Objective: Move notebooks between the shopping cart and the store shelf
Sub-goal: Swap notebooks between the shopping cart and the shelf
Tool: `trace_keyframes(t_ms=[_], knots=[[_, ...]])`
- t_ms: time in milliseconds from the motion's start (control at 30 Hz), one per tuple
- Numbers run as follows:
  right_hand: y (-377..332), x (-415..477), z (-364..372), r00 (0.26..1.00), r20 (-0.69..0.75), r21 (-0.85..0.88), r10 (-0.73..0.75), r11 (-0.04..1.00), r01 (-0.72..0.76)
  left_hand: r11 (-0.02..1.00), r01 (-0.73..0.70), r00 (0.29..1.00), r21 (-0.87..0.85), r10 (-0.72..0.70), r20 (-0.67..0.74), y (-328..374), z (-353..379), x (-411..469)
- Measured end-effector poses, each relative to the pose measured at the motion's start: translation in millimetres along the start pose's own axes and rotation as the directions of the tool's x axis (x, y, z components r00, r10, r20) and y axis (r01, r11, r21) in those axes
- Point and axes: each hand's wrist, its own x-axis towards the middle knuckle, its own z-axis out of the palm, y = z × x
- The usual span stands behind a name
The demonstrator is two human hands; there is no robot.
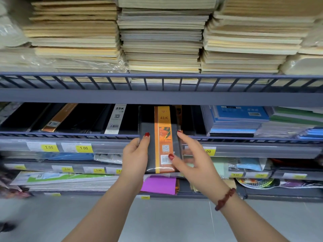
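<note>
1. Head view: dark grey rectangular notebook with orange paper band, film-wrapped (160, 138), centre frame, top end past the grey wire shelf rail (70, 134).
2. Left hand (136, 154) grips its 9 o'clock edge; right hand (190, 159) pinches the 3 o'clock edge.
3. Likely light and stiff with slippery film; best held by the long edges.

Grey store shelf (157, 97) with wire rails, cream notebook stacks (162, 41) on upper tier, black notebooks (83, 117) and blue notebooks (236, 119) below

Notebook (148, 130) between left hand (135, 154) and right hand (190, 159) — at shelf (262, 149) front
</note>
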Motion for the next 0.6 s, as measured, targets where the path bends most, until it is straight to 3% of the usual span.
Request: trace_keyframes(t_ms=[100,200,333,433,600], knots=[[2,-7,2,0.988,-0.047,0.299,0.144,0.946,-0.124,0.997,0.008,0.998,0.072,-0.013,0.062,-2,11,1],[4,-6,-4,0.970,-0.135,0.401,0.203,0.906,-0.134,0.996,0.028,0.991,0.089,-0.039,0.131,-2,14,-4],[7,-5,-15,0.975,-0.101,0.371,0.197,0.917,-0.147,0.991,-0.087,0.987,0.102,0.072,0.144,-6,-1,-16],[11,-7,-21,0.991,-0.018,0.231,0.131,0.965,-0.124,0.954,-0.235,0.949,0.187,0.184,0.256,-10,-10,-20],[7,6,-27,0.990,-0.140,0.095,0.020,0.995,-0.006,0.856,-0.406,0.903,0.320,0.324,0.281,3,-2,-3]])
